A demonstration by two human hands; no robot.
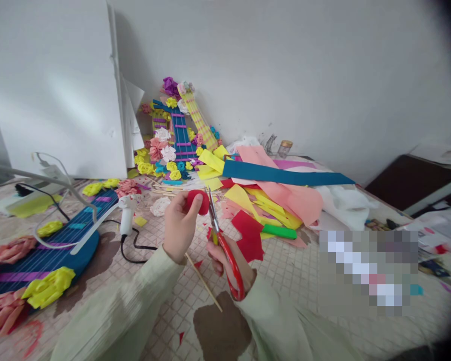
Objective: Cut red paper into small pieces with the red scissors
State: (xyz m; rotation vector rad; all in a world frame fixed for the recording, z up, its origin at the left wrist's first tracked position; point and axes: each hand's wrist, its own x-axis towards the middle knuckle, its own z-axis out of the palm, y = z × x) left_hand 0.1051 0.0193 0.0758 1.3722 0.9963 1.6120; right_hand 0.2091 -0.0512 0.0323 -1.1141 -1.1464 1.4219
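My left hand (179, 223) is closed round a small red paper flower (195, 201) held above the tiled floor. A thin wooden stick (203, 282) runs down from under this hand. My right hand (225, 260) grips red-handled scissors (225, 248), fingers through the loops. The blades point up and touch the right edge of the red flower. Small red paper scraps (250, 233) lie just right of the scissors.
A heap of coloured paper sheets (278, 193) lies behind the hands. Paper-flower guitars lean on the wall (180, 130) and lie at the left (41, 255). A white glue gun (127, 215) with a black cord sits left of my hand. A white board (56, 85) stands behind.
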